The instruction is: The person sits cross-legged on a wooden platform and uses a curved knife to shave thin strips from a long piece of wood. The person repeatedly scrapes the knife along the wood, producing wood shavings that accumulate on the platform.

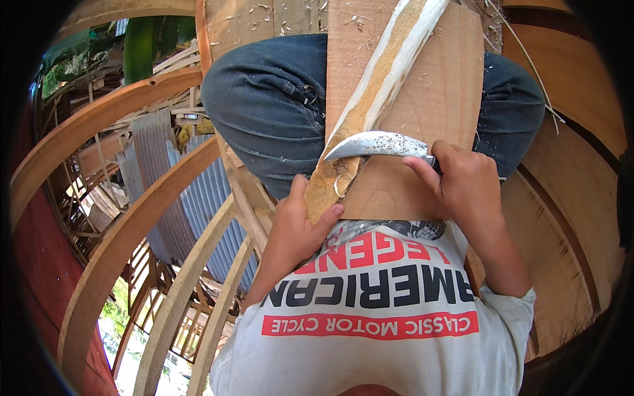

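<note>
A long wooden stick (377, 89), pale white along its sides with a tan strip down the middle, lies slanted over a flat board (422, 102) across my lap. My left hand (295, 221) grips the stick's near end, thumb over the top and fingers round its left side. In my right hand (465, 177) is a curved knife (378, 144), its handle mostly hidden in the fist. The blade points left and lies across the stick a little beyond the left hand. A curled shaving (341, 185) clings to the stick near the blade.
Curved wooden ribs (125, 231) rise on my left, with corrugated metal sheets (198, 191) beyond them. Broad planks (555, 218) form the right side. Shavings (290, 28) are scattered on the boards ahead, and a thin strip (528, 63) hangs at upper right.
</note>
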Available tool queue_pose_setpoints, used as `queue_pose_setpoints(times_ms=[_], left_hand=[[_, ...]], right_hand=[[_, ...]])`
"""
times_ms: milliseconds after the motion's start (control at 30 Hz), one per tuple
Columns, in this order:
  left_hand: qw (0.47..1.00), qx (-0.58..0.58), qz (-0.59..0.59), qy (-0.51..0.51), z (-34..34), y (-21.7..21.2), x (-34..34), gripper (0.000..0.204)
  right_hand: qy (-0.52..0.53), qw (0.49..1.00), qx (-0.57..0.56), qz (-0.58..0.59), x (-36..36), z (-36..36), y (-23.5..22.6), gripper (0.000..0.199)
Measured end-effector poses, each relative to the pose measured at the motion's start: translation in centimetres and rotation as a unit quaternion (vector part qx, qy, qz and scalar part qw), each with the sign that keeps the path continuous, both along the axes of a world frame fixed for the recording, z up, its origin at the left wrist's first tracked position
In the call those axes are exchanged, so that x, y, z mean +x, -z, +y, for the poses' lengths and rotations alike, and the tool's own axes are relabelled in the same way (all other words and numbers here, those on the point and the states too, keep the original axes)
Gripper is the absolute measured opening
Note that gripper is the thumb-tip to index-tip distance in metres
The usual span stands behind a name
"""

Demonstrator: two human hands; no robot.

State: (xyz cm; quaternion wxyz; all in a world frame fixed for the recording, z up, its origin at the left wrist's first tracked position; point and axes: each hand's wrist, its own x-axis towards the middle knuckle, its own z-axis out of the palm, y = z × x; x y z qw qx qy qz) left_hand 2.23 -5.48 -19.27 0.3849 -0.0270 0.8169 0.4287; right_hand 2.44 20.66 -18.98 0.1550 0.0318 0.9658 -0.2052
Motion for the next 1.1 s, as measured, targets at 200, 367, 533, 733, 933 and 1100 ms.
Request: queue_pose_setpoints(times_ms=[200, 367, 533, 733, 933, 1100], left_hand=[[1.0, -0.016, 0.019, 0.019, 0.4, -0.3, -0.1, 0.049], [0.999, 0.001, 0.041, 0.016, 0.3, 0.1, 0.1, 0.047], [0.999, -0.03, 0.024, 0.035, 0.0, -0.4, 0.6, 0.046], [0.999, -0.027, 0.028, 0.01, 0.8, -0.7, 0.4, 0.047], [1.0, 0.018, 0.002, -0.006, 0.7, -1.0, 0.0, 0.048], [0.999, 0.031, 0.002, -0.01, 0.6, -0.7, 0.2, 0.048]], right_hand=[[-0.001, 0.998, 0.059, 0.016, -0.8, 1.4, 1.1, 0.056], [0.02, 0.99, 0.132, 0.055, -2.9, 3.3, 2.4, 0.063], [0.272, 0.953, 0.13, -0.01, -7.5, 12.5, 1.4, 0.072], [0.019, 0.994, 0.05, 0.092, -2.1, 3.8, -1.3, 0.051], [-0.025, 0.998, -0.048, -0.025, 1.5, -0.2, -1.5, 0.048], [-0.028, 0.999, -0.027, -0.036, 2.0, -0.2, -1.7, 0.049]])
